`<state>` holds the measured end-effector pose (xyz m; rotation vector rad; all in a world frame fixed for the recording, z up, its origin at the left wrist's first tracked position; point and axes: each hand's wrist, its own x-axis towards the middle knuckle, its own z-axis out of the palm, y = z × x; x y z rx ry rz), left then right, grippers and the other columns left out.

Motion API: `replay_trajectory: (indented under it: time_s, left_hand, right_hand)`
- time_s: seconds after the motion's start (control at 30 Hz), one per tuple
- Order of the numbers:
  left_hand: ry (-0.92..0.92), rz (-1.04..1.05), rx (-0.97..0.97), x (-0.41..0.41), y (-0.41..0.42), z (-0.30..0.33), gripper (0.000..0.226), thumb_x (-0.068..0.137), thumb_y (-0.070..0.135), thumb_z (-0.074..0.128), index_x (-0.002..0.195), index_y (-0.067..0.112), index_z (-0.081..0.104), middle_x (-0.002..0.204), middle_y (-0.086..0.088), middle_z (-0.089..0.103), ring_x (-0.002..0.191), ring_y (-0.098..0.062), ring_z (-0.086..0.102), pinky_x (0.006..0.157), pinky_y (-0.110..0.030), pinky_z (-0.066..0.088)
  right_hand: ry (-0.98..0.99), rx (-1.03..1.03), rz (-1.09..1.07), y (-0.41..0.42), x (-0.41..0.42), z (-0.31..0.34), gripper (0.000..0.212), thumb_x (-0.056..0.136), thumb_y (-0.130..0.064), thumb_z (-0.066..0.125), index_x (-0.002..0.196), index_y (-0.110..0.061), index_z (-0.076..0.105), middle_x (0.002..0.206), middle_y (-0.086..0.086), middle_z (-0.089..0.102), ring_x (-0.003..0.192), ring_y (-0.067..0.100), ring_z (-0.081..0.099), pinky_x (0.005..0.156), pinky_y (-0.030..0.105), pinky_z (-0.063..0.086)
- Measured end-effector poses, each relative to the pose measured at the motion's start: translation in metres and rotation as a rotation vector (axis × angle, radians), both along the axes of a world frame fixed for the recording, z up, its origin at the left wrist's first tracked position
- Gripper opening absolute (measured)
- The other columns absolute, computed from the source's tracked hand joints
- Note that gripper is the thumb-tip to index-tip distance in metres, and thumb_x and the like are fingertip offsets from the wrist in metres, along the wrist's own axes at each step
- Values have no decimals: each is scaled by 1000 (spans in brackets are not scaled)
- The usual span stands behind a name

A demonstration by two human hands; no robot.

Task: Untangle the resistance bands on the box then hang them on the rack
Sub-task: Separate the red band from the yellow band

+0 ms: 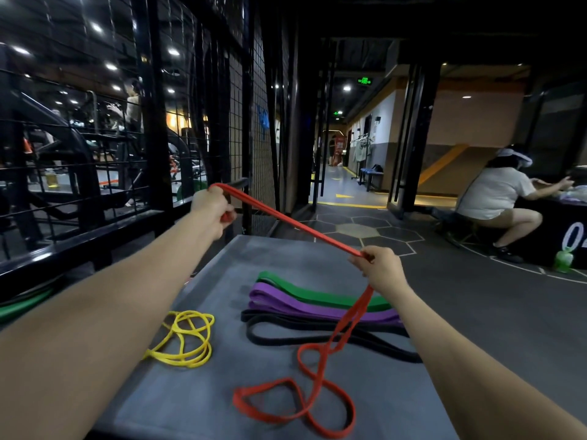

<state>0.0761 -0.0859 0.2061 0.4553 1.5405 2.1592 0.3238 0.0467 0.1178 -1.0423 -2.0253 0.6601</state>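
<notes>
Red band (287,222) stretched taut between left hand (212,207) and right hand (379,268), remainder looped on box (197,392).

The left fingers (227,206) hold one end of the long band (286,222), up past the far left corner of the box (197,392). From there the band runs down and right to the right fingers (365,265), which pinch it over the far right part of the box. Below the right fingers it hangs down and lies in loops on the near part of the box. A pile of bands (317,308) lies on the box under and left of the right fingers, and the hanging band crosses in front of it. A small band (187,338) lies on the box left of the pile, below the left fingers. A fence (190,122) stands behind the left fingers. A person (495,198) sits far right of the right fingers.
</notes>
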Motion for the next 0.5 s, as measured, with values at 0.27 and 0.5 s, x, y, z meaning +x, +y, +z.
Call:
replay_trajectory:
  time_s: [0.27, 0.5]
  left_hand:
    - [12, 72, -137, -24, -3, -29, 26, 98, 21, 29, 74, 19, 39, 51, 2, 31, 32, -9, 25, 31, -9, 19]
    - [699, -168, -1000, -32, -20, -75, 24, 90, 15, 54, 68, 5, 51, 61, -20, 61, 50, -19, 44, 46, -24, 34]
  right_hand:
    - [313, -155, -15, 0, 8, 0, 6, 79, -19, 72, 79, -14, 72, 59, 2, 57, 58, 14, 50, 62, 31, 45]
    - [317, -56, 74, -13, 5, 23, 6, 82, -14, 69, 85, -12, 74, 67, 2, 63, 59, 11, 54, 57, 25, 50]
